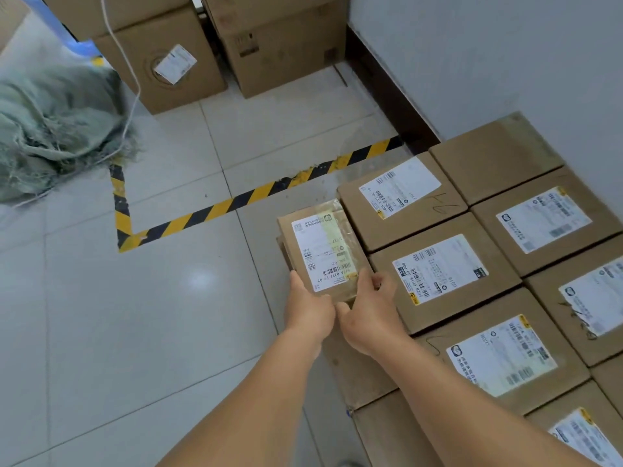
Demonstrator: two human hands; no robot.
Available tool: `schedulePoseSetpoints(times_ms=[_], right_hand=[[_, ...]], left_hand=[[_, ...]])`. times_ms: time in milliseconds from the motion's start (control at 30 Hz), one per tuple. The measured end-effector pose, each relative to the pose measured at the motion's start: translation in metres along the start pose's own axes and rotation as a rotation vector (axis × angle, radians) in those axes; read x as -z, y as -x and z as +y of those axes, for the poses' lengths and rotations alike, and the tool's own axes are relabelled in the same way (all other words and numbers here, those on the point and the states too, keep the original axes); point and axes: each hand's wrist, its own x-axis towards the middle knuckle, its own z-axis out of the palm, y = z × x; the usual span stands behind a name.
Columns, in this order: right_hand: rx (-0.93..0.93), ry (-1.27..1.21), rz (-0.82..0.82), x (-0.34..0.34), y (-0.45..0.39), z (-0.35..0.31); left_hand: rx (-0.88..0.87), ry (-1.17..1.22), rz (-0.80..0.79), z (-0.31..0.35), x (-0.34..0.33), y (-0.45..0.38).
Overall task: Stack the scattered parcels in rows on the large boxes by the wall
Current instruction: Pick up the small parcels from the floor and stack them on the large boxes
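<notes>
Gripping the near edge of a small parcel [322, 251], both hands meet just below centre: the left hand [308, 310] curls round its near-left corner, the right hand [367, 313] pinches its near-right corner with the thumb lying on top. The parcel's white shipping label [318, 252] carries barcodes and digits that read roughly "0237 29 02"; the rest is too small to read. The parcel sits at the left end of the rows, just beside a labelled parcel [441, 269] at 3 o'clock, whose label shows barcodes and small print I cannot make out. More labelled parcels [401, 197] lie in rows along the wall [505, 45] toward 2 and 4 o'clock. Yellow-black floor tape [236, 202] runs at 10 o'clock, large cartons [269, 48] at 12, and a green woven sack [50, 123] at 10.
</notes>
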Motion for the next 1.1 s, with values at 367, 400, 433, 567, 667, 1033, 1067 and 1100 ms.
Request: schedulePoseSetpoints(times_ms=[367, 400, 433, 567, 667, 1033, 1067, 1100], right_hand=[[0.069, 0.053, -0.073, 0.004, 0.008, -0.005], [0.057, 0.039, -0.073, 0.004, 0.008, -0.007], [0.046, 0.022, -0.071, 0.005, 0.009, -0.008], [0.029, -0.047, -0.011, 0.008, 0.019, -0.012], [0.005, -0.116, 0.105, 0.013, 0.038, -0.012], [-0.234, -0.255, 0.418, 0.019, 0.199, 0.006], [-0.259, -0.260, 0.437, 0.019, 0.218, 0.009], [-0.287, -0.265, 0.453, 0.018, 0.237, 0.013]], left_hand=[[-0.001, 0.000, -0.064, 0.006, -0.001, 0.016], [0.005, -0.005, -0.083, 0.006, 0.000, 0.014], [0.012, -0.009, -0.098, 0.007, 0.002, 0.013], [-0.019, -0.054, -0.089, 0.004, 0.008, 0.018], [-0.100, -0.076, -0.089, 0.001, 0.012, 0.032], [-0.512, -0.520, -0.299, -0.010, 0.069, 0.174], [-0.535, -0.559, -0.322, -0.014, 0.072, 0.187], [-0.559, -0.601, -0.342, -0.018, 0.075, 0.200]])
